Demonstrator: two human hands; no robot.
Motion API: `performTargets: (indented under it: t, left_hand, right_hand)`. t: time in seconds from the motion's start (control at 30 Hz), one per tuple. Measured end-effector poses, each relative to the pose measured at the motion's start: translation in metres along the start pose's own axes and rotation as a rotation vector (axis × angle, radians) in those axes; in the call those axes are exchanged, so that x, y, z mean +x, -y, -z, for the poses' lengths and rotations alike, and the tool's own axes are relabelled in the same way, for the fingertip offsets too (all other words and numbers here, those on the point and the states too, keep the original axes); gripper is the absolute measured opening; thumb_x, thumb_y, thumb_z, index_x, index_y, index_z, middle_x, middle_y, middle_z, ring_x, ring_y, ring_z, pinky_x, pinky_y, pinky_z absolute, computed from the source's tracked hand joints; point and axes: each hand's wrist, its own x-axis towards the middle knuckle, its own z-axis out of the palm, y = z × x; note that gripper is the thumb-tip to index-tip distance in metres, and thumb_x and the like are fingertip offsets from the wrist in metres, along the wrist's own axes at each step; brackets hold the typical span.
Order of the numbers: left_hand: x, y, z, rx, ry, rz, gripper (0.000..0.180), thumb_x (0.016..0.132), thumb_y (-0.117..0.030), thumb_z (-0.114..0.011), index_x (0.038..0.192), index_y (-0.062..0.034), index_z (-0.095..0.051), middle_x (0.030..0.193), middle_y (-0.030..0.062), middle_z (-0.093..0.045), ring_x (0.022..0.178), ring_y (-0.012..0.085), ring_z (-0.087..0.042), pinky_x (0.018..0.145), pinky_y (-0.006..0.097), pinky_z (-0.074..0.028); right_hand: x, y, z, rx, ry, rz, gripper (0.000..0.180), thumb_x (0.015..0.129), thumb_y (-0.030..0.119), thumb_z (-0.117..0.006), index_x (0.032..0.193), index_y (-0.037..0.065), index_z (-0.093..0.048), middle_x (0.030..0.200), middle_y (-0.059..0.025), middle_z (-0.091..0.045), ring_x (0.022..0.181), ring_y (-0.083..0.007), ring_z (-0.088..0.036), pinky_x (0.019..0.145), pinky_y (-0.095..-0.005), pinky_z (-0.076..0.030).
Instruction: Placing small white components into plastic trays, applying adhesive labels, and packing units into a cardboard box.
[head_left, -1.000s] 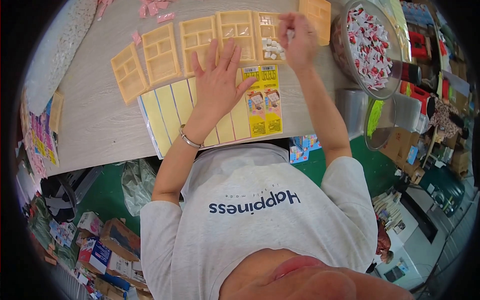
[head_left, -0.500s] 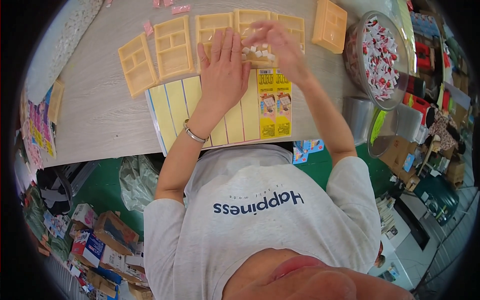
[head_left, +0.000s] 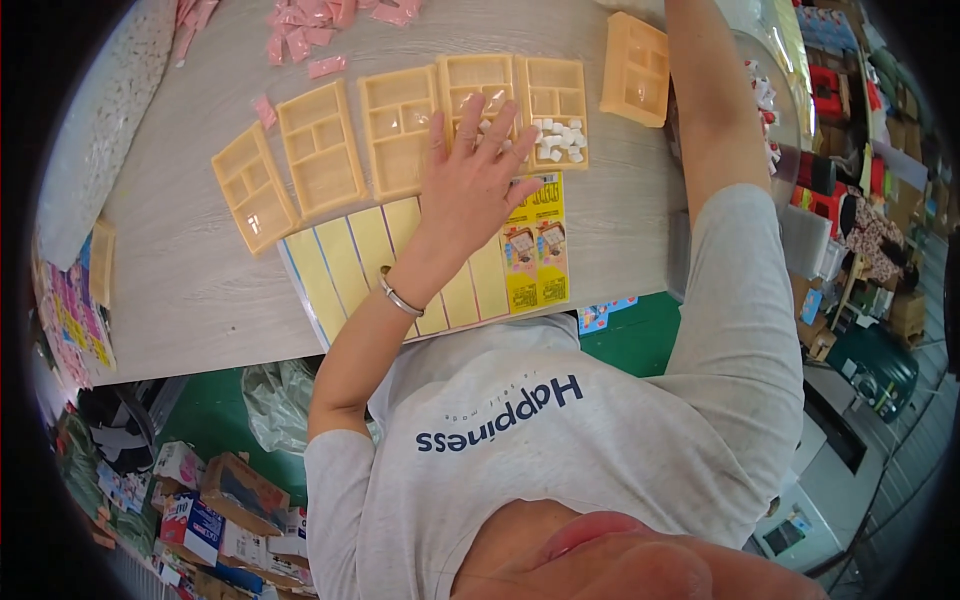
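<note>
- A pale wooden tabletop [head_left: 180,300] in a cluttered workroom carries everything.
- The left hand [head_left: 470,185] lies flat, fingers spread, over yellow card strips [head_left: 350,260] and the tray edge.
- The right hand is out of view; its arm reaches up toward the bowl [head_left: 775,100].
- One orange tray [head_left: 558,110] holds white pieces [head_left: 555,138]; four trays [head_left: 320,150] look unfilled.

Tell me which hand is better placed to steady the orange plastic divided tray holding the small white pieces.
Left, probably. The left hand lies open and flat, its fingertips at the orange tray beside the white pieces. The right arm stretches past the top edge, its hand out of view.
</note>
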Motion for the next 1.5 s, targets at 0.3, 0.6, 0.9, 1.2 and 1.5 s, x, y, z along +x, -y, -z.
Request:
performTargets:
  t: [0.3, 0.6, 0.9, 1.2, 1.5]
  left_hand:
    - [0.037, -0.022, -0.014, 0.066, -0.061, -0.173, 0.056, 0.085, -0.045, -0.07, 0.133, -0.0187, -0.059, 0.144, -0.0006, -0.052, 0.14, 0.0266, -0.039, 0.116, 0.058, -0.023]
    - [0.015, -0.027, -0.028, 0.161, 0.161, -0.081, 0.082, 0.084, -0.067, -0.059, 0.15, -0.0208, -0.043, 0.154, -0.0023, -0.042, 0.147, 0.024, -0.029, 0.12, 0.059, -0.013]
    - [-0.045, 0.034, 0.038, 0.097, -0.116, 0.322, 0.061, 0.093, -0.033, -0.061, 0.147, -0.0094, -0.045, 0.153, 0.0104, -0.043, 0.145, 0.0327, -0.033, 0.116, 0.064, -0.016]
    - [-0.086, 0.085, 0.049, 0.267, -0.157, 0.283, 0.058, 0.088, -0.01, -0.06, 0.144, -0.0086, -0.047, 0.149, 0.005, -0.049, 0.143, 0.0313, -0.037, 0.116, 0.064, -0.017]
    - [-0.076, 0.073, 0.044, 0.142, -0.188, 0.199, 0.051, 0.095, -0.03, -0.061, 0.142, -0.0125, -0.052, 0.151, 0.0025, -0.047, 0.145, 0.0292, -0.034, 0.117, 0.062, -0.014]
  right_hand:
    - [0.024, -0.015, 0.033, -0.487, -0.477, 0.22, 0.031, 0.095, 0.025, -0.054, 0.114, 0.002, -0.063, 0.11, -0.024, -0.068, 0.097, -0.0406, -0.066, 0.084, -0.0477, -0.052]
    - [-0.127, 0.13, 0.057, 1.188, -0.06, 0.057, 0.028, 0.097, 0.018, -0.066, 0.118, 0.008, -0.052, 0.091, -0.0014, -0.058, 0.072, -0.0065, -0.053, 0.051, -0.0171, -0.039]
    - [-0.29, 0.158, -0.04, 0.814, 0.518, 0.033, 0.023, 0.102, 0.022, -0.054, 0.121, 0.011, -0.059, 0.096, -0.0003, -0.065, 0.087, -0.0151, -0.062, 0.079, -0.0332, -0.05]
    - [-0.306, 0.212, -0.141, -0.003, 0.3, 0.539, 0.032, 0.092, 0.022, -0.067, 0.122, 0.012, -0.061, 0.1, -0.0141, -0.064, 0.089, -0.0307, -0.064, 0.078, -0.0387, -0.052]
    - [-0.297, 0.186, -0.124, 0.138, 0.191, 0.49, 0.028, 0.087, 0.022, -0.074, 0.112, 0.01, -0.067, 0.093, -0.0103, -0.064, 0.078, -0.028, -0.064, 0.07, -0.0356, -0.053]
